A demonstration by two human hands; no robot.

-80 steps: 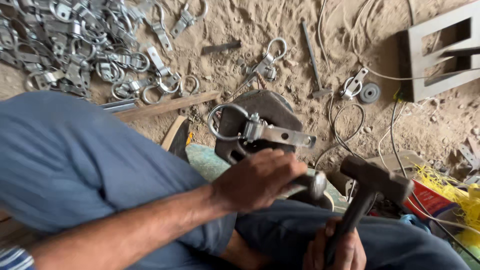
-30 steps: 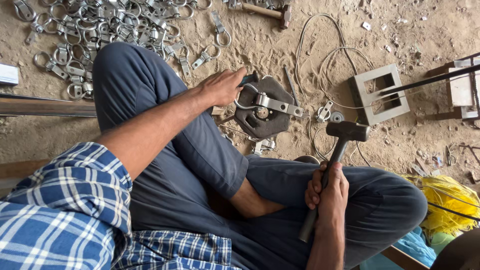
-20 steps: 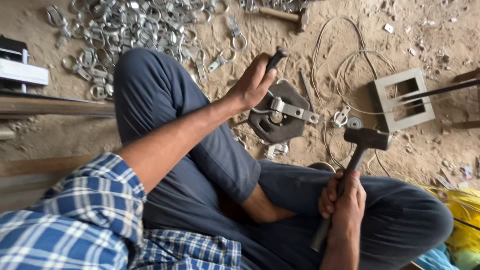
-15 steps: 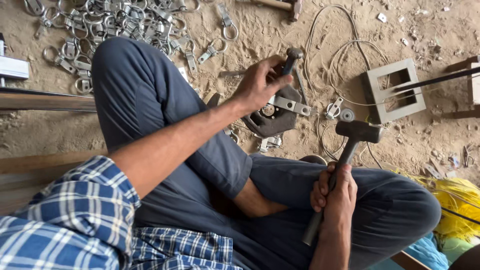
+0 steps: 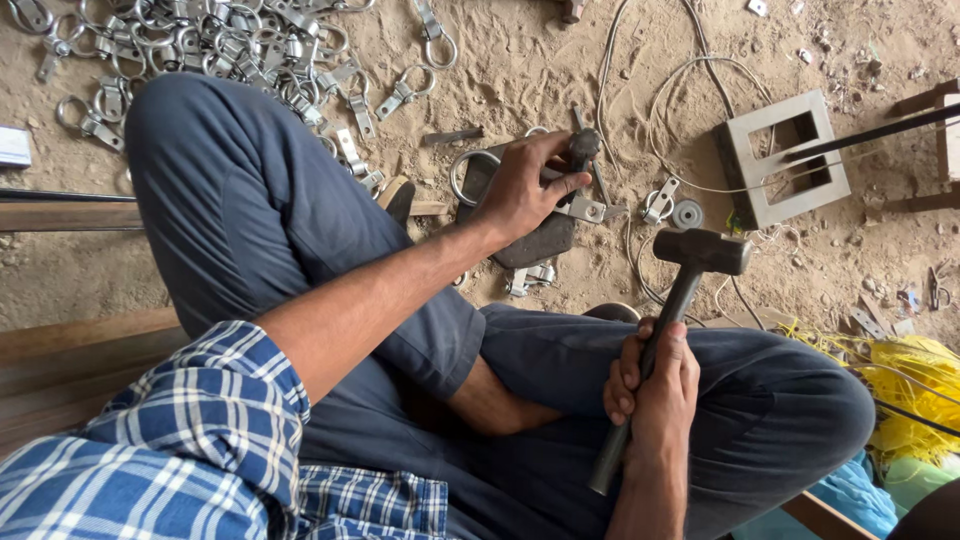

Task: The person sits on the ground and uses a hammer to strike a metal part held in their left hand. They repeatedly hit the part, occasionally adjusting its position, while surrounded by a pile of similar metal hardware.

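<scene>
I sit cross-legged on sandy ground. My left hand (image 5: 525,190) grips a short dark metal punch (image 5: 583,148) and holds it over a dark iron block (image 5: 535,245). On that block lies a metal ring-and-clamp piece (image 5: 590,208), partly hidden under the hand. My right hand (image 5: 652,385) rests on my right knee and is closed around the handle of a heavy dark hammer (image 5: 700,252), whose head points up and away from the block.
A heap of several metal ring clamps (image 5: 200,45) lies at the top left. A grey rectangular metal frame (image 5: 785,160) and thin white wire (image 5: 660,90) sit to the right. Wooden planks (image 5: 60,215) run along the left. Yellow cord (image 5: 915,390) bunches at the far right.
My left hand left the ring piece, picked up the dark punch and brought it down over the block. The hammer stayed in my right hand on the knee. The camera view shifted.
</scene>
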